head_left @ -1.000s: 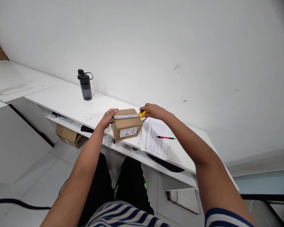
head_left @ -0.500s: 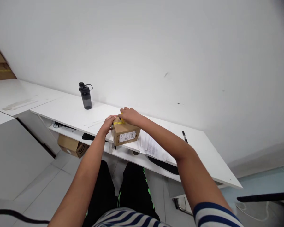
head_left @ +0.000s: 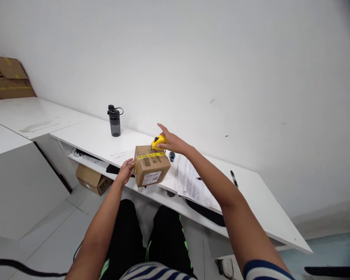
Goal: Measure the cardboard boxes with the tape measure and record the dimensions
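A small cardboard box (head_left: pixel 151 165) with a white label and a yellow strip across it stands at the front edge of the white table. My right hand (head_left: pixel 173 142) grips a yellow tape measure (head_left: pixel 158 142) with a black button, at the box's far right top edge. Its index finger points up and away from the case. On the box's left side is my left hand (head_left: pixel 126 171), its fingers stretched out against or very near the cardboard; whether they touch I cannot tell.
A dark water bottle (head_left: pixel 114 121) stands at the back left. Right of the box lie a watch (head_left: pixel 172 156), papers (head_left: pixel 192 181) and a black marker (head_left: pixel 233 178). Another box (head_left: pixel 93 179) sits beneath the table, and stacked boxes (head_left: pixel 13 77) are at far left.
The box has turned and tilted, showing more of its top and the yellow strip. My left hand has slid down its left side. The tape measure now shows more fully, and my view shifted left.
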